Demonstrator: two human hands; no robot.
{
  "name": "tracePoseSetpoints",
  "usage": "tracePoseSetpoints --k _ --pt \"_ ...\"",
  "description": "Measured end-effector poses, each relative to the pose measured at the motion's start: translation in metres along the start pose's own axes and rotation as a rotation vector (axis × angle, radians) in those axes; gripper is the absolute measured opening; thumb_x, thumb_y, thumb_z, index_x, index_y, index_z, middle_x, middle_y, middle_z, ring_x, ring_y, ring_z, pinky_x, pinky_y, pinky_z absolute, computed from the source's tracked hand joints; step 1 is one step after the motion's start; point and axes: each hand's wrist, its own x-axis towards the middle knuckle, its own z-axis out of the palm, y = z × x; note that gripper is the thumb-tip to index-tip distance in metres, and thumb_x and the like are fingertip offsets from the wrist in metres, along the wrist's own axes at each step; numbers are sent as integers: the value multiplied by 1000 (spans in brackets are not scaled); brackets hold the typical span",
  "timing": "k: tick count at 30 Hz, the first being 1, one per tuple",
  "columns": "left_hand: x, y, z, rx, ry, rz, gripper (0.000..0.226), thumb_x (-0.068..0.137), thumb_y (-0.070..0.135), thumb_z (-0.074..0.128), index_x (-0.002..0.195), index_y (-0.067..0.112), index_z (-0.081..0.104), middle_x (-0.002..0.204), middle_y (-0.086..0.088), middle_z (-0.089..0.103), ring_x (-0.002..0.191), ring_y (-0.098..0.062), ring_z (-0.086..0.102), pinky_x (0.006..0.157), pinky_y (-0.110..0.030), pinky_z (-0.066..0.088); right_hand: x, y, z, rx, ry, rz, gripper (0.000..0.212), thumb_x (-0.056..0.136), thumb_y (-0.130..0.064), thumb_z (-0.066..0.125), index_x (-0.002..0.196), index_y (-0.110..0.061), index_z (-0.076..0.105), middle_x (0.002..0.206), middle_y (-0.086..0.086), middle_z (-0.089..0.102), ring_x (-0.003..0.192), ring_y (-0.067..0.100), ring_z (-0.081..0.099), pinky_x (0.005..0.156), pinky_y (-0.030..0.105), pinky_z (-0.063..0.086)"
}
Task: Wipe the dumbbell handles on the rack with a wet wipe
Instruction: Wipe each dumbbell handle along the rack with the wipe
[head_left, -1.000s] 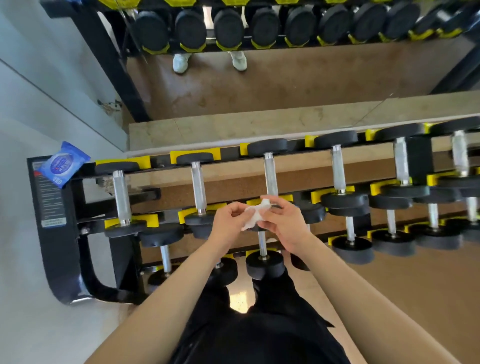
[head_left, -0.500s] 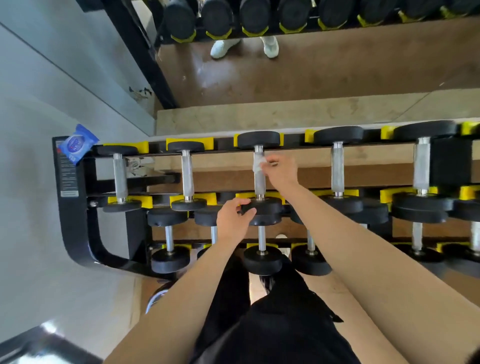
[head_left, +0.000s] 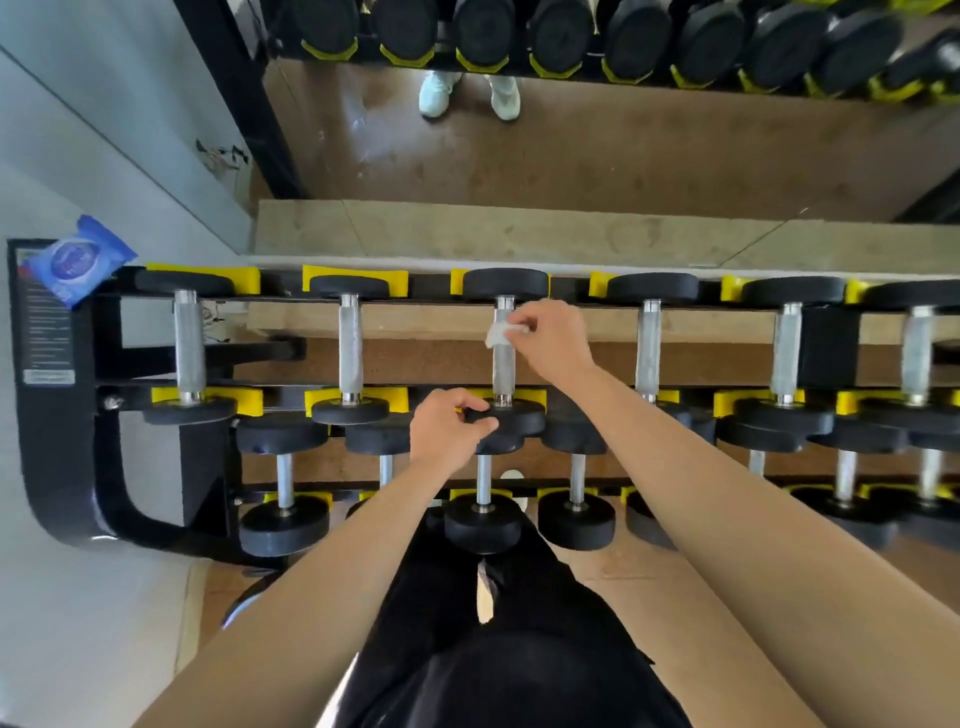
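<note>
- On the top tier of the black steel rack with yellow cradles (head_left: 67, 441): black round-headed dumbbell (head_left: 506, 283), 3rd from the left end, seated in its cradles, with a knurled silver metal handle (head_left: 503, 366) showing between its 2 heads.
- Long axis of that handle: straight away from the person, near head to far head. The neighbouring dumbbells lie parallel to it and apart from it.
- Right hand (head_left: 553, 338): at the far end of the handle, just short of the far head. Thumb and fingers pinch a crumpled white wet wipe (head_left: 500, 332) against the metal.
- Left hand (head_left: 449, 431): fingers curled over the rim of the near head of the same dumbbell, judged to steady it.
- Governing relation: the bare length of handle lies from the right hand toward the person, along the axis. The next stroke is judged to be a pull down the bar toward the left hand.
- Nearer hand: the right, with the wipe already on the handle. The left touches the head only.
- Other top-tier handles: 2 to the left, at least 3 to the right. Whether they are wiped cannot be told.
- Blue wet-wipe packet (head_left: 78, 265): on the rack's left end, well apart from both hands.
</note>
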Motion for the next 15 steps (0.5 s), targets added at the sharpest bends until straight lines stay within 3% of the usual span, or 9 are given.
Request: tracePoseSetpoints --k 4,7,11,13,15 --pt "14 -11 -6 -40 -81 35 18 76 40 84 90 36 72 95 14 69 80 -2 61 76 -28 53 18 -14 29 -278 -81 -69 17 92 -14 57 86 -10 72 89 5 59 84 22 57 66 27 31" --pt "26 -12 -11 -75 -137 53 20 72 41 87 86 32 76 89 18 71 79 0 62 75 -28 54 13 -2 43 -485 -128 -85 24 100 -22 50 102 -12 72 104 4 62 94 24 63 61 20 30" --pt "30 -18 -12 -91 -166 71 20 73 42 87 85 36 72 89 18 71 83 -1 64 76 -27 53 -16 4 48 -550 -271 -176 21 96 -12 59 102 -16 78 107 7 65 94 24 65 72 22 40" --pt "26 -19 -10 -93 -162 77 21 73 41 86 87 38 71 93 15 72 86 -5 65 79 -29 54 -26 14 36 -473 -384 -145 19 93 -14 62 97 -18 79 102 2 72 87 18 63 72 21 39" --pt "25 -21 -8 -107 -151 72 21 73 41 86 87 39 70 97 15 71 89 -5 63 82 -31 54 -27 23 19 -238 -311 3 13 91 -20 66 95 -19 78 89 -5 72 77 9 58 65 15 38"
